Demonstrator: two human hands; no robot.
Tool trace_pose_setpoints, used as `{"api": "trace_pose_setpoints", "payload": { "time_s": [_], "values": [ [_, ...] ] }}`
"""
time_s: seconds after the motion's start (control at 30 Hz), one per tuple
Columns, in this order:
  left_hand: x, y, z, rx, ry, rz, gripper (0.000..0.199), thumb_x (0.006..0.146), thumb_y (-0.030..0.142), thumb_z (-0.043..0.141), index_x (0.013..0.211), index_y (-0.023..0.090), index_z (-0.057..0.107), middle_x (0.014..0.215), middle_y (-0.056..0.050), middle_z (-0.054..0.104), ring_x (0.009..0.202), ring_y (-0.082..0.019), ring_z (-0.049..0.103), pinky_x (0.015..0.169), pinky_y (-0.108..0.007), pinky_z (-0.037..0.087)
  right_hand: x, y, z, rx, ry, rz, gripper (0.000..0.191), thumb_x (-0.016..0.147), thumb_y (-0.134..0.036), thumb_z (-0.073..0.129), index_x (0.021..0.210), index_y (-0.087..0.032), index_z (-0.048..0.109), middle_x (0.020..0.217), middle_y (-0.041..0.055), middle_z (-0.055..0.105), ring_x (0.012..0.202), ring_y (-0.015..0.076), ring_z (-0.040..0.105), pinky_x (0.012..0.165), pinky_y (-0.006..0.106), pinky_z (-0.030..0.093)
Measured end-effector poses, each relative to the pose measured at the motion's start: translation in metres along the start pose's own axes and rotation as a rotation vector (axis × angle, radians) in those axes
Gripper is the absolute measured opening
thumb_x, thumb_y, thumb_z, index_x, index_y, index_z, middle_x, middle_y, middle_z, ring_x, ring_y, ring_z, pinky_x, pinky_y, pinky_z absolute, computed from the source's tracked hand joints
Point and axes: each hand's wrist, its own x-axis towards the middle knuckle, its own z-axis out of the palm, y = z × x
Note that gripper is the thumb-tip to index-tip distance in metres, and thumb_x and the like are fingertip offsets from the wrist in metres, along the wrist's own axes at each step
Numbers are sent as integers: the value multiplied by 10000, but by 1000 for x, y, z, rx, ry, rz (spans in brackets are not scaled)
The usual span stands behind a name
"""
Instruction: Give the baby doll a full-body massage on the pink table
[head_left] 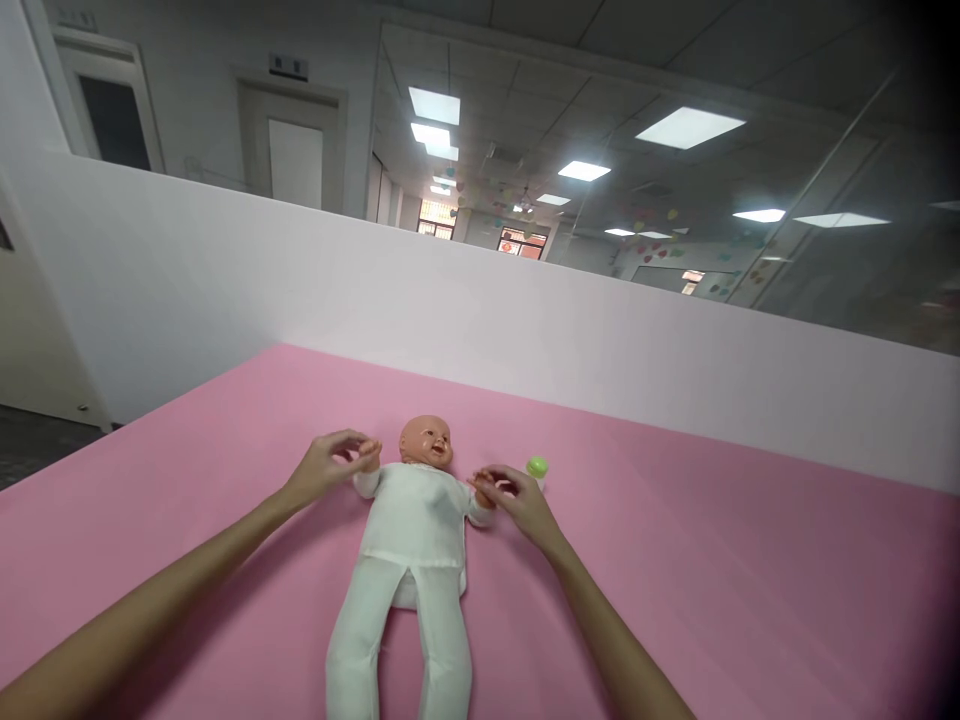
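White-clothed doll (412, 545) lies face-up mid pink mat (712, 560), long axis running toward the near edge, head far. Left hand (326, 468) pinches one doll wrist, right hand (517, 500) pinches the other; green-capped bottle (537, 468) just beyond right hand.

Baby doll (416, 520), hands holding its hands

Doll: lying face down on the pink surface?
No. The doll lies on its back on the pink surface, face up, with the left hand and right hand at its hands.
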Motion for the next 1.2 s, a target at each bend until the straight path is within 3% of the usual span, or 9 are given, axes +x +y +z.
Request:
{"api": "trace_pose_setpoints", "payload": {
  "time_s": [0.1, 0.2, 0.37, 0.5, 0.67, 0.8, 0.9, 1.03, 1.2],
  "values": [
    [-46, 11, -15, 280, -183, 339, 133, 959, 302, 633, 1043, 245, 720, 1013, -56, 773, 870, -192, 718, 783, -296, 550, -50, -14, -10, -139, -202, -110, 193, 922, -391, 690, 1028, -247, 762, 1025, 60, 769, 965, 236, 686, 868, 351, 542],
    [-78, 9, -16, 452, -344, 663, 180, 997, 191, 557, 1059, 261, 711, 1018, -56, 777, 834, -175, 728, 737, -284, 556, -85, -8, -5, -317, -379, -255, 154, 994, -298, 598, 1050, -280, 741, 1048, 45, 753, 1039, 237, 652, 894, 362, 536],
    [-95, 0, -8, 478, -293, 872, 214, 1012, 228, 573, 1192, 259, 684, 1065, -98, 767, 925, -191, 747, 738, -267, 587, -100, 11, 9, -468, -374, -402, 241, 1040, -233, 489, 1110, -281, 715, 1125, 56, 739, 1128, 253, 615, 922, 383, 516],
    [-79, 2, -4, 364, -196, 552, 203, 1029, 268, 537, 1156, 257, 695, 1025, -60, 771, 858, -175, 733, 740, -269, 577, -72, 4, 6, -312, -134, -245, 216, 1024, -339, 542, 1134, -270, 715, 1122, 61, 751, 1030, 241, 659, 905, 380, 517],
    [-8, -1, 22, 56, 193, -15, 373, 916, 496, 675, 1172, 229, 722, 1131, -79, 771, 999, -239, 725, 774, -296, 575, 9, 6, 18, -56, 217, -43, 360, 901, -516, 659, 1052, -208, 768, 1130, 107, 778, 1001, 271, 705, 857, 366, 534],
    [51, -32, 50, -44, 306, -276, 414, 836, 550, 710, 1019, 184, 766, 1023, -110, 789, 941, -249, 731, 799, -318, 550, 63, 38, 45, 94, 254, 184, 410, 826, -524, 655, 909, -144, 783, 1025, 142, 803, 992, 279, 732, 850, 344, 547],
    [70, -62, 61, 28, 209, -543, 312, 759, 496, 757, 800, 187, 769, 849, -102, 790, 797, -251, 729, 677, -309, 513, 78, 61, 58, 86, 215, 314, 414, 765, -535, 686, 667, -136, 727, 749, 131, 781, 791, 277, 740, 678, 324, 543],
    [74, -83, 63, 40, 92, -628, 274, 661, 413, 820, 553, 203, 682, 524, -51, 670, 563, -232, 653, 545, -300, 434, 79, 70, 61, 46, 213, 352, 399, 743, -521, 708, 609, -145, 693, 596, 76, 717, 703, 240, 714, 615, 289, 507],
    [68, -64, 49, -47, 130, -509, 378, 729, 550, 777, 793, 178, 770, 819, -94, 783, 752, -237, 708, 623, -286, 491, 71, 50, 50, 77, 209, 281, 447, 782, -574, 692, 806, -134, 770, 859, 125, 801, 884, 269, 735, 740, 327, 558]
  ]
}}
